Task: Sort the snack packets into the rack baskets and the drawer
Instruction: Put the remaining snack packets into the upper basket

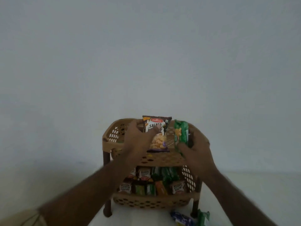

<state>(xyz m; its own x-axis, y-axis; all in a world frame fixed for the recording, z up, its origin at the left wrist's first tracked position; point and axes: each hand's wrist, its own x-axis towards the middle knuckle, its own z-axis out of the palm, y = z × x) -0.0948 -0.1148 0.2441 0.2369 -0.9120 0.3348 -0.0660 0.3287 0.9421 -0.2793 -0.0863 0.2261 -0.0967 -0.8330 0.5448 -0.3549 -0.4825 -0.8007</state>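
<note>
A tan plastic rack stands in front of me against a pale wall. Over its top basket [114,136] my left hand [138,141] holds a brown salted-peanuts packet [157,134] upright, thumb across its front. To the right, my right hand [195,147] grips a green biscuit packet [180,134] standing on end at the basket's right side. The lower basket [151,202] holds several brown, green and orange snack packets [151,183]. No drawer is visible.
A blue packet [182,218] and a green packet [203,218] lie on the white surface by the rack's front right leg [195,207]. The rack's dark front left leg [107,207] stands near my left forearm. A tan object shows at bottom left.
</note>
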